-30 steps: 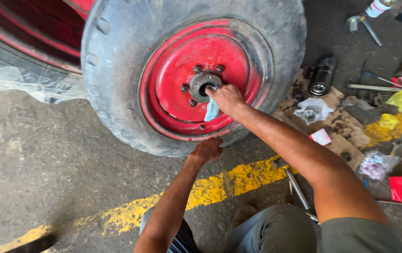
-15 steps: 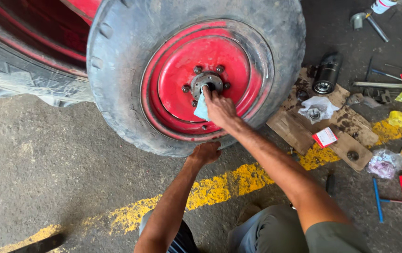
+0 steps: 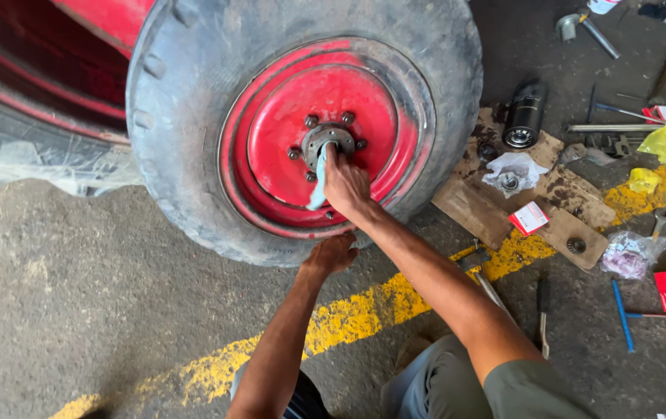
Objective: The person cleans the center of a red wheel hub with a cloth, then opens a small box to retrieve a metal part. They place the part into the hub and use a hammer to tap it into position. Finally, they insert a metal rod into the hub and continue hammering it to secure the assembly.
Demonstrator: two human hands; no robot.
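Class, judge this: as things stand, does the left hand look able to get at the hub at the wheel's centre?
Probably yes: the left hand rests on the tyre below the hub, though the right hand and cloth already cover it.
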